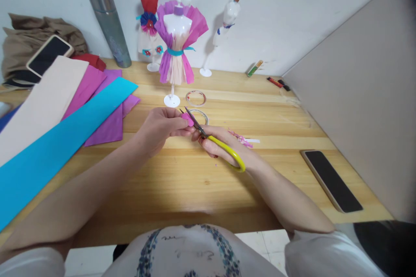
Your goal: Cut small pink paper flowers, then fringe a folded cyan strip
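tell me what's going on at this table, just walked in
A person is working with both hands at a wooden table. The left hand pinches a small pink piece, while the right hand holds yellow-handled scissors with their blades at that piece. Beyond the hands stands a small mannequin dressed in purple and pale material. A blue strip lies over other coloured sheets on the left.

Two hands (159,123); one pair of yellow-handled scissors (208,136); one small pink piece (187,118); four miniature mannequins (177,22), one of them partly hidden behind the foremost; two rings (196,105); two phones (331,181); one flask (112,26); one turquoise strip (71,132); one cream strip (53,95); one heap of brown cloth (29,30); purple and magenta sheets (110,119), overlapping too much to count exactly.
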Demonstrator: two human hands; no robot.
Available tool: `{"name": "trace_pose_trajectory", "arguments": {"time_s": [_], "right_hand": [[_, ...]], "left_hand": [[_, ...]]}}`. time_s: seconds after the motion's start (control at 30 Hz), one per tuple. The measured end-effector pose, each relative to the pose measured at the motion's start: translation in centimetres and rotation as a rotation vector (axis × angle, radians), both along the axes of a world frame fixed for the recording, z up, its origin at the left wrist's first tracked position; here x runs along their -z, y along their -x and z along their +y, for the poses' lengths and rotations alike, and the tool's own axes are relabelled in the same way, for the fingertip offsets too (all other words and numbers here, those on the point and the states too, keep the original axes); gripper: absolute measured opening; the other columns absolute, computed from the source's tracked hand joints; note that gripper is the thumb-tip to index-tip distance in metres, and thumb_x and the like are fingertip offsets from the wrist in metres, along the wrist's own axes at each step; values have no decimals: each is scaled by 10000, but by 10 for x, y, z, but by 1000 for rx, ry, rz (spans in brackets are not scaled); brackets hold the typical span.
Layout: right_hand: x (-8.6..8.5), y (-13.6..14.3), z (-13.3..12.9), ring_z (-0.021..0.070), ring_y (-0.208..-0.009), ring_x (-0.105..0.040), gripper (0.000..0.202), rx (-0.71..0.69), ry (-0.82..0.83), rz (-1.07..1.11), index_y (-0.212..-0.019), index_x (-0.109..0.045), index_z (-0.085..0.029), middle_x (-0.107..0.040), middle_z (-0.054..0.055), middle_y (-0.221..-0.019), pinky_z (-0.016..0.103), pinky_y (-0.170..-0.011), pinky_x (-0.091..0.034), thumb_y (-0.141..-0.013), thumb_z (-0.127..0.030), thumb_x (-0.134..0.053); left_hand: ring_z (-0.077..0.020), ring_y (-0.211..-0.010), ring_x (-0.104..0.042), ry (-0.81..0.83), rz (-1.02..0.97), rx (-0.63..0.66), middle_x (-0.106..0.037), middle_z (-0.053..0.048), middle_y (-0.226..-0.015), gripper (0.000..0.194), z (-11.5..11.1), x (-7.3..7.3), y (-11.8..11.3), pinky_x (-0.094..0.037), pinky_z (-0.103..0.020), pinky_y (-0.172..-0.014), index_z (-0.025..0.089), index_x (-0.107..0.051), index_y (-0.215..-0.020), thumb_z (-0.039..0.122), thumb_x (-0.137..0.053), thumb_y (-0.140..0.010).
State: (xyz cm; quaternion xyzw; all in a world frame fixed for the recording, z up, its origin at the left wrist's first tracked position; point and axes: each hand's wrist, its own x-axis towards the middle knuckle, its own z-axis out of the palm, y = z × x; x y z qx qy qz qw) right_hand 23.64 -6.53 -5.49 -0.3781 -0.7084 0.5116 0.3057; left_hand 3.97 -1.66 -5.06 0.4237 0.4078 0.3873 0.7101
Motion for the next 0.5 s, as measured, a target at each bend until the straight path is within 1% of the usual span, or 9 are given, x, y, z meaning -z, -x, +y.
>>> {"name": "trace_pose_trajectory", "arguments": {"time_s": [0.37,0.5], "right_hand": [[0,-1,0,110,-576,-387,518,-6,9,5,-784,-452,-215,-408,-52,-674,277,-549,-303,-957,-693,-549],[1,-2,1,111,-582,-395,537,-1,-9,-36,-784,-458,-212,-424,-49,-674,276,-552,-305,-953,-717,-530]], "left_hand": [[-167,-670,-723,21,-5,5,-754,-77,-654,129,0,0,0,-627,-297,-745,125,-774,-599,199,-879,-588],[-168,-674,-724,27,0,18,-757,-81,-656,131,1,-2,1,-623,-293,-741,125,-772,-592,201,-878,-579]]}}
